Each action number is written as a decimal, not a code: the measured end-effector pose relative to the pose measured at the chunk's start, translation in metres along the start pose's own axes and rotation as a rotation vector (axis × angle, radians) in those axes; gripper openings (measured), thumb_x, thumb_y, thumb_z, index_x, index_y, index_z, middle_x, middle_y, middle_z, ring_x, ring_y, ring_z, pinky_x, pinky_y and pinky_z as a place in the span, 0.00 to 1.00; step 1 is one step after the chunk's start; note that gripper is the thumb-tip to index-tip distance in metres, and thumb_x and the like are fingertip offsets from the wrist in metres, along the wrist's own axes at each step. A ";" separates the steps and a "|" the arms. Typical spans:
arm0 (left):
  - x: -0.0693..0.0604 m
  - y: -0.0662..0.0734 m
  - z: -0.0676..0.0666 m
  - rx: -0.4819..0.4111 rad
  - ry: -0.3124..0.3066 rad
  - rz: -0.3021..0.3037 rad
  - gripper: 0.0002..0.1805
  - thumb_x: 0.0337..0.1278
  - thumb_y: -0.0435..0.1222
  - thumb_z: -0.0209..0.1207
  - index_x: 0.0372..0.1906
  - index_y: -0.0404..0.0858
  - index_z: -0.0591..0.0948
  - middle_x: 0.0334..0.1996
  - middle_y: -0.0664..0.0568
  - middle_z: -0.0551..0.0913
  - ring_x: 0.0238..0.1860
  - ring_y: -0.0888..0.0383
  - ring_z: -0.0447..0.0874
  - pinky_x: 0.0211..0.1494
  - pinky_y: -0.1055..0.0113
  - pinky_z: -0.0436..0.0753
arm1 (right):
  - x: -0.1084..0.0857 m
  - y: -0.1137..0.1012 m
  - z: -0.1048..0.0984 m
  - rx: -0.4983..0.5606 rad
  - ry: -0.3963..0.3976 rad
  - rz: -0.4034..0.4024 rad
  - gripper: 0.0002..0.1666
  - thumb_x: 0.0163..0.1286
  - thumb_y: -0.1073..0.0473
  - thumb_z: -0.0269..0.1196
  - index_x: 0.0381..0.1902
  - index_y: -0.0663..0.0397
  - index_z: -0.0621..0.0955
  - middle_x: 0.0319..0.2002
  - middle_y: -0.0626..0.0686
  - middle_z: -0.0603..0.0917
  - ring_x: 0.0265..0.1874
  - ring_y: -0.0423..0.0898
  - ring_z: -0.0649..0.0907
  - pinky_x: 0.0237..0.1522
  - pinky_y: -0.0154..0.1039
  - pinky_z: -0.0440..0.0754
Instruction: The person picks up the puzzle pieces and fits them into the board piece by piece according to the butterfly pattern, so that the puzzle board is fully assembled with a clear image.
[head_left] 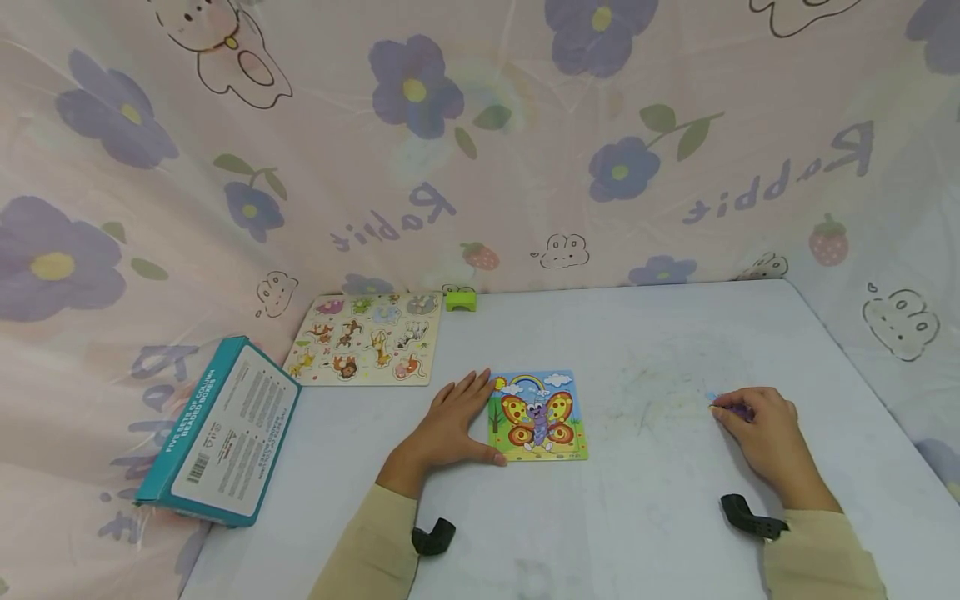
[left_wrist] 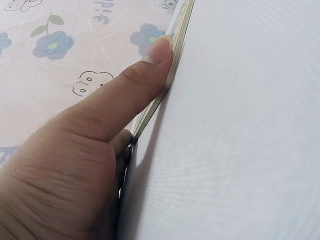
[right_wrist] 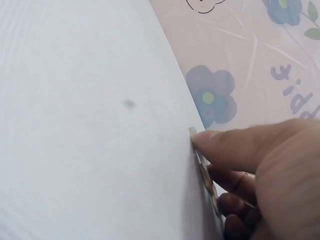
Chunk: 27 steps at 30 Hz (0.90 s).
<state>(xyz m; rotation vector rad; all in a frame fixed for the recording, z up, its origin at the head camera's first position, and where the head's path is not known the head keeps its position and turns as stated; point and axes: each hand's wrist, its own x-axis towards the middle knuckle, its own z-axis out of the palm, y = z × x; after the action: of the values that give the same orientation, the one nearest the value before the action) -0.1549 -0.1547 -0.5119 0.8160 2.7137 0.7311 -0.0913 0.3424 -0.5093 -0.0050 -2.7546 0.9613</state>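
Observation:
A square butterfly puzzle board (head_left: 558, 414) lies flat on the white table, its picture facing up. Along the board's left side rests my left hand (head_left: 456, 423), fingers extended, the thumb at the lower left corner. The left wrist view has that thumb against the thin edge of the board (left_wrist: 174, 67). Farther right, my right hand (head_left: 768, 429) pinches a small puzzle piece (head_left: 742, 412) with purple and light blue on it, just over the table. Fingers cover most of it. In the right wrist view the piece (right_wrist: 206, 175) appears thin and nearly edge-on.
An animal puzzle board (head_left: 367, 340) lies at the back left. Beside it, near the curtain, stands a green arched block (head_left: 461, 301). At the left a teal and white box (head_left: 225, 432) lies tilted. A patterned curtain (head_left: 525, 150) borders the table (head_left: 645, 517).

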 end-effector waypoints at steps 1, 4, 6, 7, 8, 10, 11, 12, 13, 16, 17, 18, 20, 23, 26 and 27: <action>0.000 0.000 0.000 0.000 0.000 0.001 0.75 0.42 0.75 0.75 0.90 0.45 0.53 0.89 0.59 0.44 0.87 0.59 0.33 0.85 0.51 0.37 | 0.000 0.000 0.000 -0.002 -0.009 0.008 0.16 0.79 0.65 0.67 0.55 0.74 0.83 0.56 0.78 0.74 0.57 0.77 0.69 0.54 0.73 0.64; 0.000 -0.001 0.001 0.003 0.000 0.000 0.75 0.42 0.75 0.74 0.90 0.46 0.53 0.89 0.60 0.43 0.87 0.60 0.32 0.85 0.52 0.36 | 0.000 -0.001 -0.001 -0.016 -0.035 0.044 0.23 0.81 0.61 0.66 0.64 0.75 0.79 0.59 0.80 0.71 0.59 0.80 0.67 0.54 0.76 0.66; 0.000 -0.001 0.001 0.004 -0.002 -0.001 0.75 0.42 0.75 0.74 0.90 0.46 0.52 0.89 0.60 0.43 0.87 0.61 0.32 0.85 0.52 0.36 | 0.000 -0.002 0.000 -0.021 -0.047 0.069 0.26 0.82 0.59 0.66 0.66 0.75 0.78 0.61 0.81 0.69 0.60 0.82 0.65 0.51 0.75 0.67; 0.000 -0.001 0.001 0.004 -0.002 0.000 0.75 0.42 0.75 0.74 0.90 0.46 0.52 0.89 0.60 0.43 0.87 0.61 0.32 0.85 0.51 0.36 | 0.000 -0.002 0.000 -0.021 -0.050 0.074 0.25 0.82 0.59 0.66 0.66 0.74 0.78 0.61 0.81 0.68 0.59 0.81 0.65 0.51 0.74 0.67; 0.000 -0.001 0.001 0.005 -0.001 0.001 0.75 0.42 0.75 0.74 0.90 0.46 0.52 0.89 0.60 0.43 0.87 0.61 0.32 0.85 0.51 0.36 | 0.000 -0.002 0.000 -0.017 -0.049 0.075 0.24 0.82 0.59 0.66 0.65 0.74 0.79 0.61 0.81 0.68 0.59 0.81 0.65 0.50 0.73 0.67; 0.000 -0.001 0.001 0.004 -0.001 0.004 0.75 0.43 0.75 0.74 0.90 0.46 0.53 0.89 0.60 0.43 0.87 0.60 0.32 0.86 0.50 0.37 | 0.000 -0.003 0.001 -0.014 -0.046 0.085 0.24 0.81 0.60 0.66 0.64 0.75 0.79 0.61 0.81 0.67 0.60 0.81 0.64 0.51 0.73 0.66; 0.000 -0.001 0.001 0.004 -0.001 0.005 0.75 0.43 0.75 0.74 0.90 0.46 0.53 0.89 0.60 0.43 0.87 0.60 0.32 0.86 0.49 0.37 | 0.000 -0.003 0.001 -0.014 -0.046 0.096 0.25 0.82 0.60 0.66 0.65 0.75 0.78 0.62 0.81 0.66 0.61 0.82 0.64 0.52 0.75 0.66; 0.000 -0.001 0.001 0.002 0.001 0.008 0.75 0.43 0.75 0.75 0.90 0.46 0.53 0.89 0.59 0.44 0.87 0.59 0.33 0.86 0.49 0.37 | 0.000 -0.004 0.000 -0.015 -0.046 0.106 0.26 0.82 0.60 0.66 0.66 0.76 0.78 0.62 0.82 0.66 0.61 0.83 0.64 0.53 0.76 0.66; 0.000 0.000 0.001 0.003 0.000 0.008 0.75 0.43 0.75 0.74 0.90 0.46 0.53 0.89 0.60 0.43 0.87 0.59 0.33 0.86 0.49 0.37 | 0.000 -0.004 0.000 -0.016 -0.045 0.115 0.26 0.82 0.60 0.65 0.67 0.76 0.77 0.63 0.82 0.65 0.62 0.83 0.63 0.54 0.77 0.66; 0.000 0.000 0.001 0.005 0.001 0.007 0.75 0.43 0.75 0.74 0.90 0.46 0.53 0.89 0.60 0.43 0.87 0.59 0.32 0.86 0.49 0.37 | 0.001 -0.004 0.000 -0.010 -0.039 0.128 0.26 0.82 0.60 0.65 0.66 0.76 0.77 0.63 0.82 0.65 0.63 0.84 0.63 0.55 0.79 0.65; 0.000 -0.001 0.001 0.006 0.001 0.006 0.75 0.43 0.75 0.74 0.90 0.46 0.53 0.89 0.60 0.43 0.87 0.59 0.32 0.86 0.49 0.37 | 0.001 -0.004 0.000 -0.006 -0.039 0.130 0.25 0.82 0.60 0.65 0.65 0.75 0.78 0.63 0.82 0.65 0.63 0.84 0.63 0.55 0.79 0.65; 0.000 -0.001 0.001 0.005 0.003 0.007 0.75 0.43 0.75 0.74 0.90 0.45 0.53 0.89 0.60 0.43 0.87 0.59 0.33 0.86 0.49 0.37 | 0.001 -0.004 -0.001 -0.001 -0.037 0.127 0.24 0.82 0.60 0.65 0.64 0.75 0.79 0.63 0.82 0.66 0.62 0.84 0.63 0.55 0.78 0.65; 0.000 -0.001 0.001 0.006 0.004 0.008 0.75 0.43 0.75 0.74 0.90 0.45 0.53 0.89 0.59 0.44 0.87 0.58 0.33 0.86 0.48 0.38 | 0.001 -0.004 -0.001 0.005 -0.038 0.125 0.23 0.82 0.60 0.65 0.64 0.75 0.79 0.63 0.82 0.66 0.62 0.84 0.63 0.55 0.78 0.65; 0.000 0.000 0.001 0.007 0.003 0.006 0.75 0.43 0.75 0.75 0.90 0.45 0.53 0.89 0.59 0.44 0.87 0.59 0.33 0.86 0.48 0.38 | 0.000 -0.004 0.000 0.001 -0.037 0.111 0.24 0.82 0.60 0.65 0.66 0.74 0.79 0.62 0.82 0.65 0.61 0.84 0.63 0.53 0.77 0.65; 0.000 0.000 0.000 0.008 -0.001 0.004 0.75 0.42 0.74 0.75 0.90 0.46 0.53 0.89 0.60 0.43 0.87 0.59 0.33 0.86 0.49 0.38 | 0.000 -0.004 0.001 -0.003 -0.032 0.091 0.22 0.82 0.60 0.66 0.64 0.72 0.80 0.61 0.81 0.67 0.60 0.82 0.64 0.51 0.74 0.64; 0.000 0.000 0.000 0.005 0.000 0.005 0.75 0.42 0.74 0.75 0.90 0.46 0.53 0.89 0.59 0.44 0.87 0.58 0.33 0.86 0.48 0.38 | 0.000 -0.004 0.002 -0.002 -0.030 0.086 0.21 0.82 0.61 0.66 0.63 0.72 0.81 0.61 0.80 0.67 0.60 0.81 0.64 0.50 0.72 0.64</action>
<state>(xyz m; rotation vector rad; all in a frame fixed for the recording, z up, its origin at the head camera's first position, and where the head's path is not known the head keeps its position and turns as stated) -0.1549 -0.1545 -0.5119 0.8235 2.7156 0.7259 -0.0915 0.3382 -0.5085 -0.1111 -2.8033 0.9878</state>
